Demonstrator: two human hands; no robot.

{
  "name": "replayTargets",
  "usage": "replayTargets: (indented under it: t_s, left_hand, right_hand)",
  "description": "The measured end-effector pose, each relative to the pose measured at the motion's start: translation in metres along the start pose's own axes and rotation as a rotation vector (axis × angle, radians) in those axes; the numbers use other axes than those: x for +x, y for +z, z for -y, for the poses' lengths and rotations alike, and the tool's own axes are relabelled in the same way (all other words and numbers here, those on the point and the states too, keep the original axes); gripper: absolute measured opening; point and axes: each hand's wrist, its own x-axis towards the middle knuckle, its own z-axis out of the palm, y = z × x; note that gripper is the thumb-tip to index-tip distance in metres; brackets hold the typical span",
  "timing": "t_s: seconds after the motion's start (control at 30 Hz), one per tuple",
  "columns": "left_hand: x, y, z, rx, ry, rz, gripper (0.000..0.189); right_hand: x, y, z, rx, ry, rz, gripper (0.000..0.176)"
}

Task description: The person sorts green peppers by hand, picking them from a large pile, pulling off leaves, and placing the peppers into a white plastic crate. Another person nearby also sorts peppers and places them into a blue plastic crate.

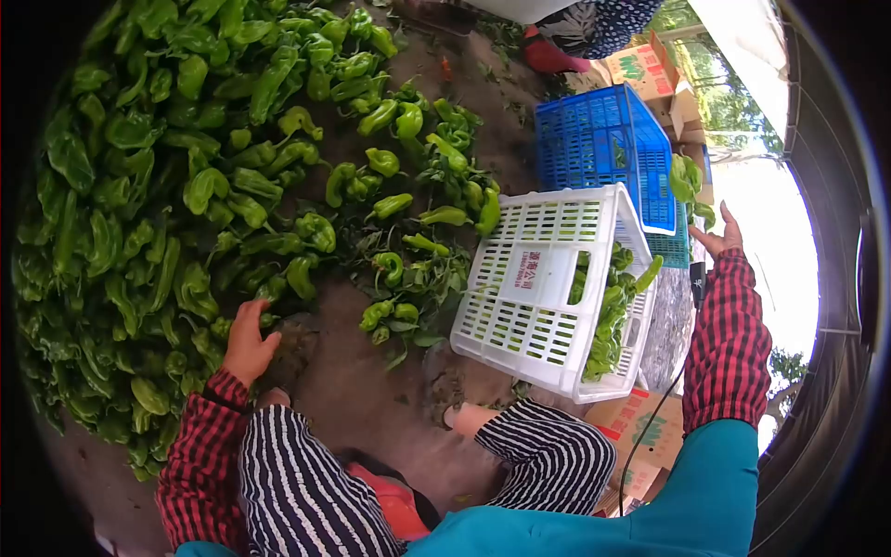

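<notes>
My left hand [249,343] is at the near edge of a large pile of green peppers [139,232], thumb and fingers apart, close to a few of them. My right hand [719,237] is raised on the far right with its fingers spread. Just past its fingertips are a couple of green peppers [686,178]; whether they still touch the fingers is hard to tell. Between my two hands a white plastic crate [520,278] stands tilted in view, with green peppers [608,320] inside it.
A blue crate [585,139] stands behind the white one, with a teal crate [670,249] beside it. Cardboard boxes [640,432] lie near my knee and more at the back. Loose peppers and leaves litter the dirt floor [343,371]. Another person's patterned clothing [603,28] shows at the top.
</notes>
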Motion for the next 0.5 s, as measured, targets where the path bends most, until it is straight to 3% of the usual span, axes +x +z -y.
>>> replayTargets:
  t_s: [0.1, 0.13, 0.17, 0.2, 0.23, 0.3, 0.33, 0.4, 0.43, 0.5]
  left_hand:
    - [0.004, -0.012, -0.005, 0.073, -0.034, 0.052, 0.046]
    - [0.005, -0.017, -0.013, 0.037, -0.079, 0.064, 0.043]
    - [0.005, -0.012, 0.0, 0.09, -0.018, 0.014, 0.042]
    - [0.005, -0.012, 0.004, 0.079, -0.045, 0.021, 0.043]
    - [0.003, -0.009, 0.016, 0.084, -0.028, 0.018, 0.044]
    - [0.001, -0.014, 0.017, 0.108, -0.096, 0.021, 0.048]
    - [0.003, -0.016, 0.014, 0.069, -0.149, 0.025, 0.05]
    - [0.018, -0.023, 0.009, 0.04, -0.185, 0.028, 0.052]
    - [0.027, -0.025, 0.007, 0.229, -0.11, -0.044, 0.053]
    - [0.038, -0.025, 0.002, 0.409, -0.029, -0.117, 0.055]
  right_hand:
    - [0.03, 0.027, -0.041, 0.163, 0.043, -0.027, 0.073]
    - [0.008, 0.043, -0.066, 0.073, -0.01, 0.094, 0.066]
    - [-0.004, 0.048, -0.089, 0.051, -0.025, 0.174, 0.045]
    - [-0.016, 0.047, -0.12, 0.054, -0.106, 0.457, 0.027]
    - [-0.086, 0.078, -0.151, 0.007, -0.242, 0.594, 0.02]
    - [-0.213, 0.109, -0.192, -0.004, -0.053, 0.829, 0.037]
    - [-0.244, 0.105, -0.208, -0.299, -0.072, 0.83, 0.053]
    - [-0.264, 0.1, -0.214, -1.017, -0.703, 0.893, 0.062]
    - [-0.26, 0.097, -0.215, -1.014, -0.709, 0.883, 0.062]
    - [-0.239, 0.085, -0.221, -1.466, -0.848, 0.333, 0.076]
